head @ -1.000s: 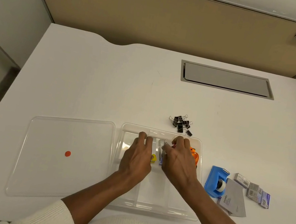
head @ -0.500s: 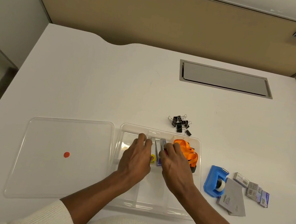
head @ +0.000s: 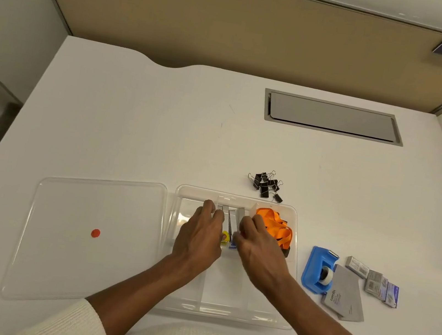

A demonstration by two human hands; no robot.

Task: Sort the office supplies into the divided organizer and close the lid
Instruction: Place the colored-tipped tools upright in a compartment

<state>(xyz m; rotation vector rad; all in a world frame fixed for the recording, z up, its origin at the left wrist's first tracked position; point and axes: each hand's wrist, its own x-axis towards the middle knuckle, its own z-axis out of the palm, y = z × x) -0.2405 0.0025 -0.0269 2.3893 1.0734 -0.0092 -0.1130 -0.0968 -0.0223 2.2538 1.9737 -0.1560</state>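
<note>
A clear divided organizer [head: 220, 310] sits near the front edge of the white desk. Both hands are inside its middle compartment. My left hand [head: 198, 237] and my right hand [head: 258, 250] press on a row of small grey boxes [head: 233, 218] standing on edge between them, with a yellow item [head: 225, 237] showing beside the fingers. An orange lanyard [head: 274, 226] lies in the back right compartment. The clear lid [head: 81, 235], with a red dot, lies flat to the left of the organizer.
Black binder clips [head: 266, 184] lie in a pile behind the organizer. To the right are a blue tape dispenser [head: 317, 266], a grey booklet [head: 343, 298] and small staple boxes [head: 375, 281]. A grey cable hatch [head: 333, 117] is set into the desk's back.
My right hand has slid slightly left off the orange lanyard, which now shows fully. Both hands stay on the grey boxes in the middle compartment.
</note>
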